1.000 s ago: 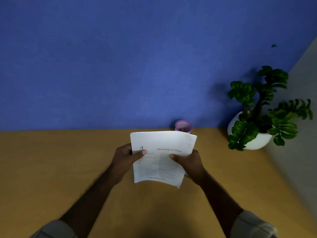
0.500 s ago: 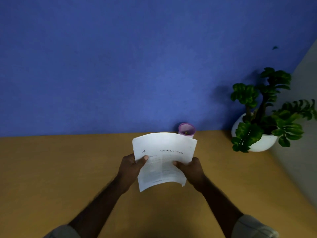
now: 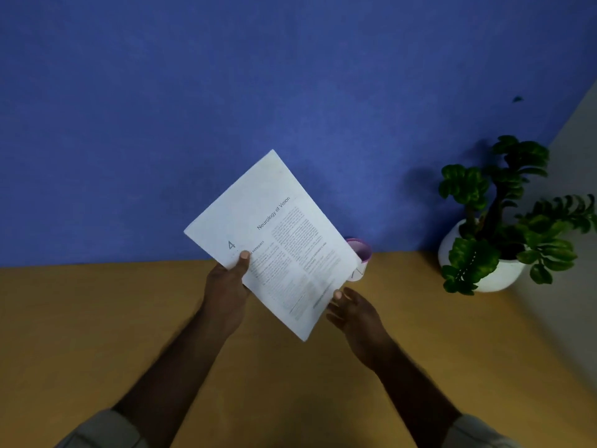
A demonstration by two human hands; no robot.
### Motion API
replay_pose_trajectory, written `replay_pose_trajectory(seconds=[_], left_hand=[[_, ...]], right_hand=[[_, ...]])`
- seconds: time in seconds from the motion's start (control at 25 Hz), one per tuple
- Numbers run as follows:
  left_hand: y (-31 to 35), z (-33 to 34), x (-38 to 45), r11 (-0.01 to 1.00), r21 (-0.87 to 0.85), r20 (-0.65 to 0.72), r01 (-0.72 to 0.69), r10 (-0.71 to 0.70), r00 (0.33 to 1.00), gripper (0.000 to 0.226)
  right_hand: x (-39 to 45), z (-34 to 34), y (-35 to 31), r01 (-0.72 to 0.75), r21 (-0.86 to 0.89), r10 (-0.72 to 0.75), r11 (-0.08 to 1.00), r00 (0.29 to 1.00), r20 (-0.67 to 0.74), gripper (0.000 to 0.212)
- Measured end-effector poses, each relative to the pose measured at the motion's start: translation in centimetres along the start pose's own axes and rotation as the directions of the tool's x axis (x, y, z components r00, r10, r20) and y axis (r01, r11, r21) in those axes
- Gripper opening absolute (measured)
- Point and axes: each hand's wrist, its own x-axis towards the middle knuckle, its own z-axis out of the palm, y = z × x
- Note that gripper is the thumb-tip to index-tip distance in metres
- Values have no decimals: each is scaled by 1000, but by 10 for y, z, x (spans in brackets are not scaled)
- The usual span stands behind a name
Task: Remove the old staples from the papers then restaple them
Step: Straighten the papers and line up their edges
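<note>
The papers (image 3: 274, 240) tilt in the air above the tabletop (image 3: 97, 318). My left hand (image 3: 227, 286) pinches their lower left edge, thumb on top. My right hand (image 3: 355, 310), fingers relaxed, touches their bottom edge.

Your left hand (image 3: 227, 286) pinches the papers (image 3: 274, 240) at their left edge, thumb on top, sheets tilted diagonally above the wooden desk (image 3: 97, 318). Your right hand (image 3: 355, 313) sits w/ fingers relaxed at the lower right edge. A purple-rimmed cup (image 3: 361, 257) peeks out behind; potted plant (image 3: 497, 227) far right against the blue wall (image 3: 161, 108).
</note>
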Motion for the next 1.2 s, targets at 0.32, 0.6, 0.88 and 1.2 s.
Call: replay_pose_trajectory(seconds=[0.32, 0.6, 0.88, 1.2], left_hand=[[-16, -8, 2, 976, -155, 63, 152, -144, 988, 37], [8, -60, 25, 973, -2, -31, 230, -230, 973, 31], [21, -76, 28, 851, 365, 221, 378, -473, 853, 38], [-41, -53, 3, 898, 437, 7, 55, -64, 998, 24]], right_hand=[[11, 16, -7, -100, 309, 18, 946, 966, 256, 48], [21, -25, -36, -89, 43, 82, 995, 987, 137, 48], [31, -39, -58, -42, -327, 95, 944, 984, 148, 30], [22, -12, -17, 148, -490, -253, 859, 955, -155, 32]])
